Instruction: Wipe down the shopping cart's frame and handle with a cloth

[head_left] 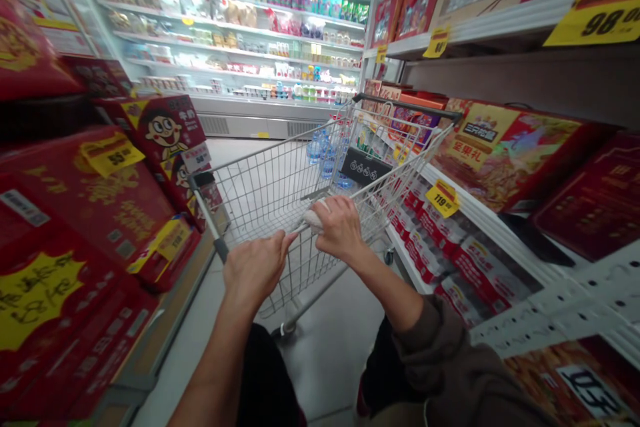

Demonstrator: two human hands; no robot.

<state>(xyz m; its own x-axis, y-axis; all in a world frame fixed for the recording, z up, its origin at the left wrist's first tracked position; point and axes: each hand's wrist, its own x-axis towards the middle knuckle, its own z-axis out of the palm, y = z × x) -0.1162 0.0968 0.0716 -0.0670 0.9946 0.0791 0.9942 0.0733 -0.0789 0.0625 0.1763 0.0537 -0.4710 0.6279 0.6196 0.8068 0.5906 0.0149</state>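
Note:
A wire shopping cart (265,180) stands at an angle in the aisle in front of me, its basket bare inside. My left hand (255,267) is closed at the near side of the cart, with thumb and fingers pinched on the cart's wire rim. To its right, my right hand (337,227) is wrapped round a small whitish bundle (315,217) at the same rim. A dark sign plate (365,167) hangs on the cart's far right side.
Red gift boxes (90,213) are stacked close on the left. Shelves with boxes (505,147) and price tags line the right. Bottled water packs (325,150) stand beyond the cart, before a lit refrigerated case (240,47). A cart wheel (285,332) is near my legs.

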